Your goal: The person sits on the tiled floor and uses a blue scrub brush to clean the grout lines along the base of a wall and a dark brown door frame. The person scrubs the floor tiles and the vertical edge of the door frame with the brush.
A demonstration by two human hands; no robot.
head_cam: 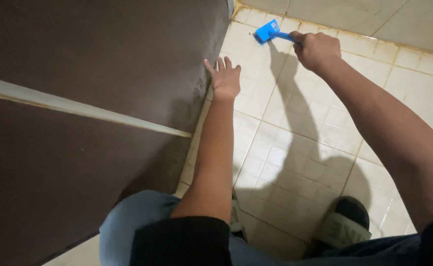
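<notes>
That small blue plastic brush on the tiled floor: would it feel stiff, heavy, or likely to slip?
The small blue plastic brush probably feels light and stiff: the right hand holds it out by its thin handle without sagging. It could slide easily, since the glossy cream floor tiles look smooth.

Dim, warm light — hard shadows, slight blur.

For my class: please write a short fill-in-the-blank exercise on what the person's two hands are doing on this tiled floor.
1. The right hand holds a small brush whose colour is ____.
2. The left hand rests with spread fingers beside the dark ____ door.
3. The floor is covered in pale ____.
4. A foot wears a sandal at the ____ edge of the picture.

Missing words: blue; brown; tiles; bottom
</notes>
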